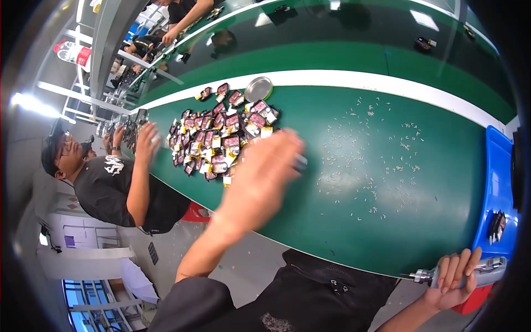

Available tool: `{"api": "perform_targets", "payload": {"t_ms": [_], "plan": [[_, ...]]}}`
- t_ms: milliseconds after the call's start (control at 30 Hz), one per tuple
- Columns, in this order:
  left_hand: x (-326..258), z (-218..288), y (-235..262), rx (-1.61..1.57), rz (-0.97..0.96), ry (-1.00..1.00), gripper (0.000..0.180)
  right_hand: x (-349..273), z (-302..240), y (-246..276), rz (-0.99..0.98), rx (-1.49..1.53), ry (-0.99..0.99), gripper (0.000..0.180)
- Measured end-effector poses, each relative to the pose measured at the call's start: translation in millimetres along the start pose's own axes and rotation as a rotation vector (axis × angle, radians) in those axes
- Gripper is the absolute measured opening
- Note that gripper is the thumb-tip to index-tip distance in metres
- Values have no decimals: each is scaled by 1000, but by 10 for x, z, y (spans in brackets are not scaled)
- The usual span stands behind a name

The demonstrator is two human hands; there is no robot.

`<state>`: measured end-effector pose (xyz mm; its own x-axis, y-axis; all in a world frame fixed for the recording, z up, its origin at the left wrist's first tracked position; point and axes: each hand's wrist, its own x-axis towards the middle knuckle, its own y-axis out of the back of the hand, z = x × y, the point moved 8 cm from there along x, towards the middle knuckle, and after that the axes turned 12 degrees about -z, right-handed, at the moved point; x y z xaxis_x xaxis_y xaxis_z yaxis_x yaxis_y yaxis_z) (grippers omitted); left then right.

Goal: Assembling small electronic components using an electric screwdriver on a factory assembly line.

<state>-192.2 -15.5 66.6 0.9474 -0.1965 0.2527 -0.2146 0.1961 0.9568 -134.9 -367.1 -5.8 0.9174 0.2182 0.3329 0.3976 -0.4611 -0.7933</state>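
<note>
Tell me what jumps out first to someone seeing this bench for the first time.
A heap of small red-and-black parts on the green table, left of centre, with the blurred left hand over its near edge. Tiny pale pieces are scattered to the right. At lower right, the right hand grips an electric screwdriver.

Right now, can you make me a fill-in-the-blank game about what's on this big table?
1. The table top is the colour ____.
2. The right hand grips a silvery ____ driver.
3. The blurred left hand reaches over the table beside a pile of small ____-and-black parts.
4. The little round metal dish lies at the ____ edge of that pile.

Missing words: green; screw; red; far
</note>
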Motion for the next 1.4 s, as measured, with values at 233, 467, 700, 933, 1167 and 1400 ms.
{"api": "perform_targets", "payload": {"t_ms": [233, 467, 700, 933, 1167, 1400], "plan": [[-349, -885, 448, 553, 2, 465, 33, -94, 358, -56, 90, 175, -141, 14], [266, -231, -132, 63, -65, 112, 20, -97, 356, -35, 103, 215, -152, 14], [162, -22, -293, 39, -240, 178, 20, -82, 386, -41, 69, 249, -145, 13], [111, 22, -419, 167, -179, 24, 26, -73, 370, -32, 69, 272, -163, 13], [107, 365, -363, -169, -123, 58, 23, -132, 298, -69, 86, 234, -154, 13], [31, 704, -538, -749, -38, 34, 9, 59, 444, -199, 75, 258, -93, 11]]}}
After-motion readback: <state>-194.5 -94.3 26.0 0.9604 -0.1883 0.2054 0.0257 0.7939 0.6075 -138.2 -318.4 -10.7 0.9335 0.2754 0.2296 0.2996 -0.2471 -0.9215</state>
